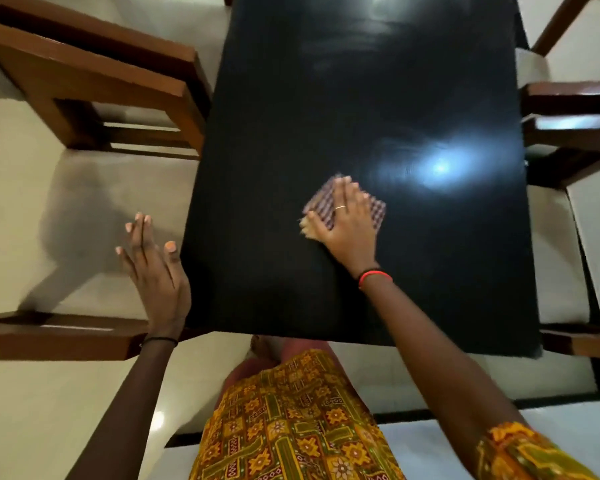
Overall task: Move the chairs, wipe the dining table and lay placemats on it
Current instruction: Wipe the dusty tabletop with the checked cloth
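A glossy black dining table (291, 98) fills the middle of the view, with wipe streaks and a bright light reflection on it. My right hand (347, 220) lies flat on a folded checked cloth (376, 213) and presses it on the table's near half. My left hand (155, 268) hovers with spread fingers just off the table's left edge and holds nothing. A wooden chair (94, 74) stands apart from the table at the upper left.
A second wooden chair frame (59, 336) sits at the lower left, close to my left wrist. More chairs (575, 129) stand along the table's right side, and another (582, 341) near its right corner. The floor is pale glossy tile.
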